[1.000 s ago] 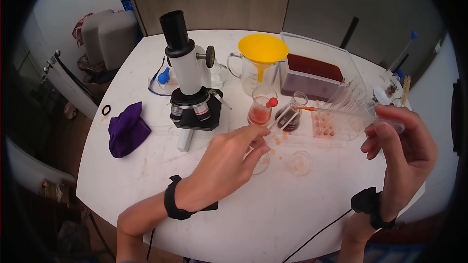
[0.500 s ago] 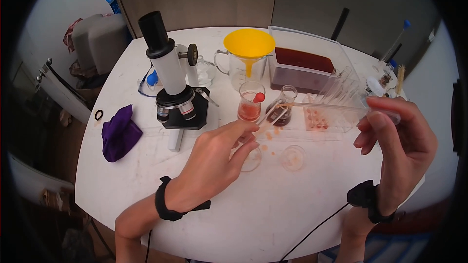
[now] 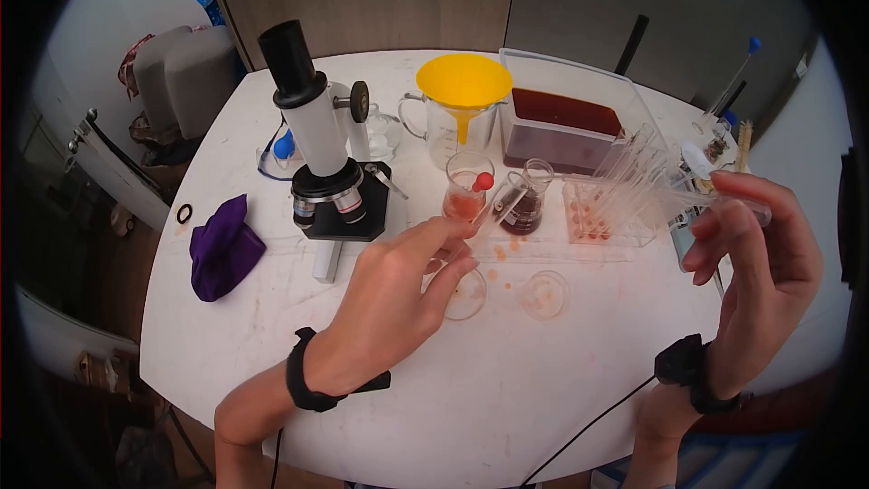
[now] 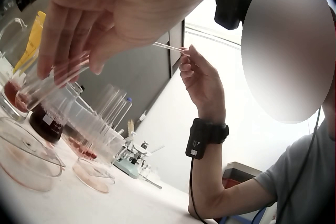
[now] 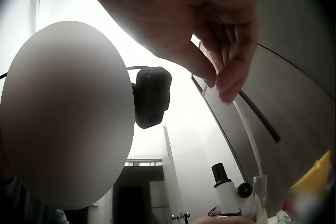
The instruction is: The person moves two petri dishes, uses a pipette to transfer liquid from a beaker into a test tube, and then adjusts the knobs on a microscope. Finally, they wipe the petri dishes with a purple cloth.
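Observation:
My left hand pinches a clear glass test tube between thumb and fingers, its mouth tilted up toward the flask. At the right, my right hand grips the bulb end of a clear plastic dropper pipette, held nearly level with its stem toward the left. The pipette stem looks blurred against the tubes behind it. Just beyond the left hand stand a beaker of pink liquid and a conical flask of dark red liquid. Two petri dishes lie below them, one partly behind the left fingers.
A microscope stands left, near a purple cloth. Behind are a jug with a yellow funnel and a plastic tub of dark red liquid. Several test tubes lean in a rack at the right. Orange drops dot the table.
The pipette first showed orange liquid near its tip, which then reached the test tube's mouth. My right hand has since drawn it back right; my left hand keeps its hold on the tube.

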`<action>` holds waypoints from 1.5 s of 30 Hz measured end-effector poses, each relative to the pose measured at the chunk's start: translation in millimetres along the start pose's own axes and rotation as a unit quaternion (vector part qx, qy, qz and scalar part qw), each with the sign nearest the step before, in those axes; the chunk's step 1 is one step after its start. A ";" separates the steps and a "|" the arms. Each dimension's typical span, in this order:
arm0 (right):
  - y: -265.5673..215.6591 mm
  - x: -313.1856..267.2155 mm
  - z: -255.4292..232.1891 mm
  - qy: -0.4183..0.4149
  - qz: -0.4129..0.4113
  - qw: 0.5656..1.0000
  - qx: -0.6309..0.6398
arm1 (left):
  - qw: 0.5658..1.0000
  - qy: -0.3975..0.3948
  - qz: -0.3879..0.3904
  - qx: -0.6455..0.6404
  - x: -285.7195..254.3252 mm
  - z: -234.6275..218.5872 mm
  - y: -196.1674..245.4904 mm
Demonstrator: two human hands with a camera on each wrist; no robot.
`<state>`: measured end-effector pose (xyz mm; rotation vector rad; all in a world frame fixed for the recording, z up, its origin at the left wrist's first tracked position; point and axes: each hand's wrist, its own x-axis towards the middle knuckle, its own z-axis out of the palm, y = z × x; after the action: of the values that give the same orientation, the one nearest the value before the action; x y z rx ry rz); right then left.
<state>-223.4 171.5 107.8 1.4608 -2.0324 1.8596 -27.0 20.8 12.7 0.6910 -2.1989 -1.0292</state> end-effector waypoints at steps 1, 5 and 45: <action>3.3 3.2 -1.8 0.018 -0.016 1.000 -0.018 | 1.000 0.014 -0.003 -0.015 -0.1 -0.7 -0.3; 25.8 19.4 16.0 0.000 -0.036 0.999 0.005 | 0.998 0.046 0.007 -0.039 2.3 -5.5 5.5; 124.1 32.1 88.3 -0.151 -0.079 0.977 -0.131 | 0.995 0.073 0.009 -0.064 5.2 -23.8 7.9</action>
<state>-271.0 64.1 5.7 1.8510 -2.1066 1.3181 -15.3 10.1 32.8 0.6662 -1.9926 -1.0669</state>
